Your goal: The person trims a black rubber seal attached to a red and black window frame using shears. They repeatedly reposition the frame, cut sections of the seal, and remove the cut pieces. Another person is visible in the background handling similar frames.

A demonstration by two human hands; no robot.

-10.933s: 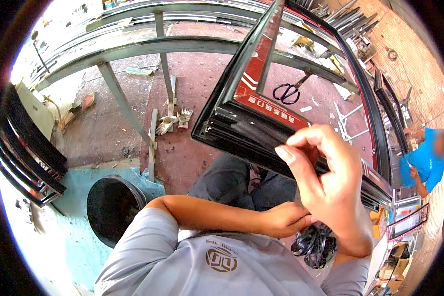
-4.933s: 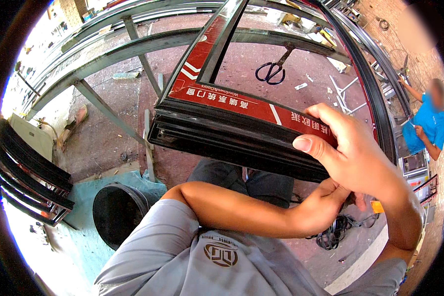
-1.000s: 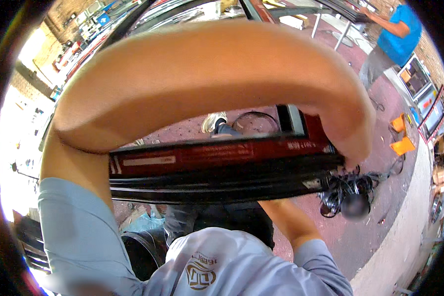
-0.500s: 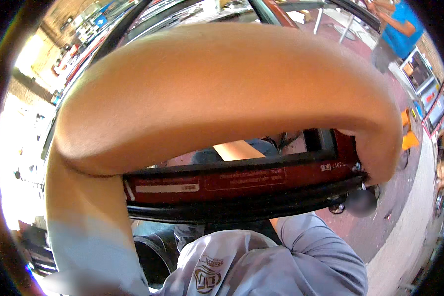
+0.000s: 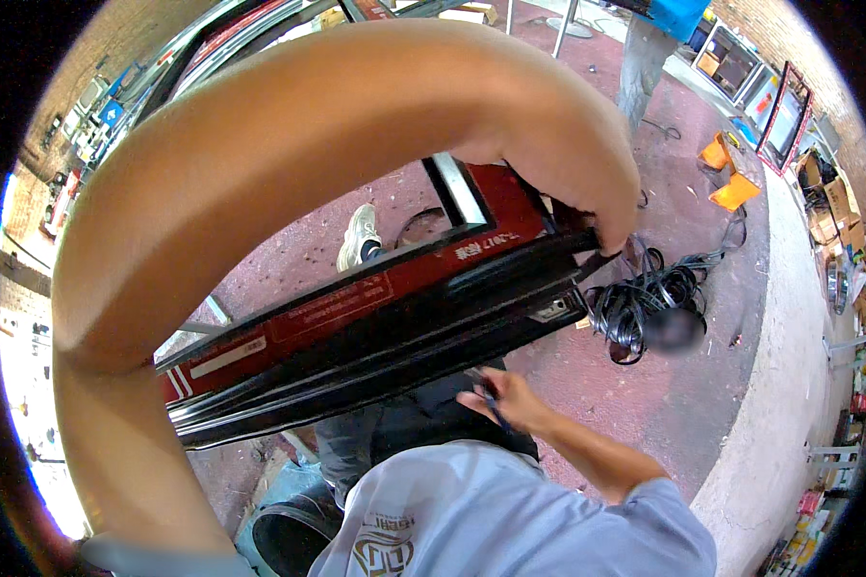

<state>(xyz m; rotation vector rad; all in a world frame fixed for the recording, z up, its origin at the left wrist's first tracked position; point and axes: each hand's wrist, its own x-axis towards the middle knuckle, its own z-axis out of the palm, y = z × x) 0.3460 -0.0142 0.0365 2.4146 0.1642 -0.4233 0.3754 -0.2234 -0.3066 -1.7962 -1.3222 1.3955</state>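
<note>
1x black-and-red frame point(image 5: 423, 274), slanting across in front of the person, above the lap; its left end passes behind the left arm. 1x black bucket point(image 5: 284, 539), lower left, below the frame. 1x tangled bundle of black strip point(image 5: 645, 293) on the floor, just right of the frame's corner. 2 hands: left hand point(image 5: 573, 192) bent over that corner, fingers partly hidden, can't tell if gripping; right hand point(image 5: 522, 402) below the frame, fingers closed around 1x thin dark item point(image 5: 494, 399), kind unclear.

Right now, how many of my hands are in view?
2: the left hand at the right end of the red-and-black frame, the right hand below it in the picture.
</note>
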